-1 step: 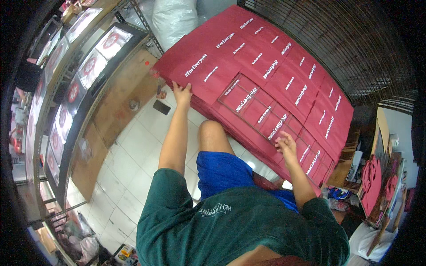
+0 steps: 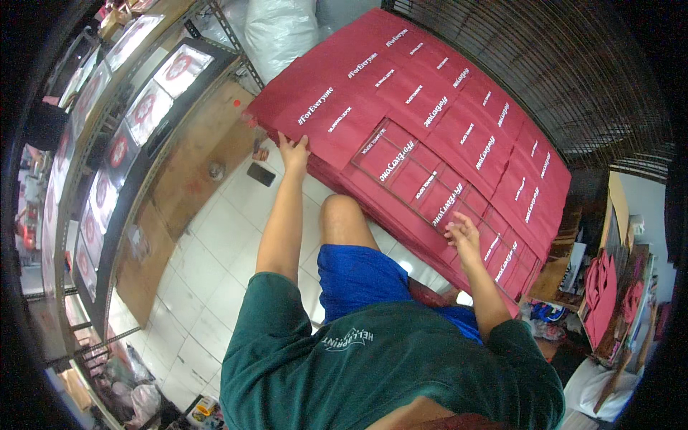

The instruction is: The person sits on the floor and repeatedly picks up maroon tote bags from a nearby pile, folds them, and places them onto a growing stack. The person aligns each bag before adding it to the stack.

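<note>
A broad, thick stack of dark red fabric sheets (image 2: 401, 93) with rows of white lettering fills the upper middle. My left hand (image 2: 294, 153) rests at its near-left edge, fingers apart and tips on the top sheet, the thumb side partly out of sight. Lying flat on the cloth is a thin metal rectangular frame (image 2: 390, 193) with cross bars. Over the near bar of that frame hovers my right hand (image 2: 463, 233), its fingers loosely curled and apart, with nothing visible in them.
To the left stands a metal rack (image 2: 236, 43) with clear-wrapped flat packs (image 2: 118, 152) on its black shelf. A dark phone-like slab (image 2: 261, 174) lies on the white tiled floor (image 2: 208, 258). Behind the stack sits a white plastic sack (image 2: 281, 36). Pink pieces (image 2: 600, 290) lie at right.
</note>
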The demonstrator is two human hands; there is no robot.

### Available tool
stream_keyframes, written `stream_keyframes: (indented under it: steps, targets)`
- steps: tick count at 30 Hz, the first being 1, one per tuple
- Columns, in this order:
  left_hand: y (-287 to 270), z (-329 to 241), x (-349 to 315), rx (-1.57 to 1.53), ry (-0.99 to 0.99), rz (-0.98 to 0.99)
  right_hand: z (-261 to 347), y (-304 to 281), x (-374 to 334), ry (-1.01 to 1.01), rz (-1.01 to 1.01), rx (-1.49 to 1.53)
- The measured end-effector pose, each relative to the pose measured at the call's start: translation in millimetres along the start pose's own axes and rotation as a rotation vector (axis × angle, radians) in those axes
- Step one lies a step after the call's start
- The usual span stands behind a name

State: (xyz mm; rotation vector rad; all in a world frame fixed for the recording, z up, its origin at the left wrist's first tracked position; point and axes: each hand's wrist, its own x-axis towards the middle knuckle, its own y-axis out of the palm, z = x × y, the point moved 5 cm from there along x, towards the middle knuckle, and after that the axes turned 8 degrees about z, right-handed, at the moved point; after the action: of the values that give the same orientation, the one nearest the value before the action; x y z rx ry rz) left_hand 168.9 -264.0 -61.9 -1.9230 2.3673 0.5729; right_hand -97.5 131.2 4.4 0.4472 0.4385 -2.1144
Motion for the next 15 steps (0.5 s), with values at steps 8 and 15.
stream_keyframes:
  steps: [8,15]
  targets:
    - [0,-1,14,0.019,-0.014,-0.015,7,-10,-1,-0.041,-0.030,0.079]
    - [1,3,12,0.000,-0.036,-0.012,8,-14,-5,-0.017,-0.053,0.065]
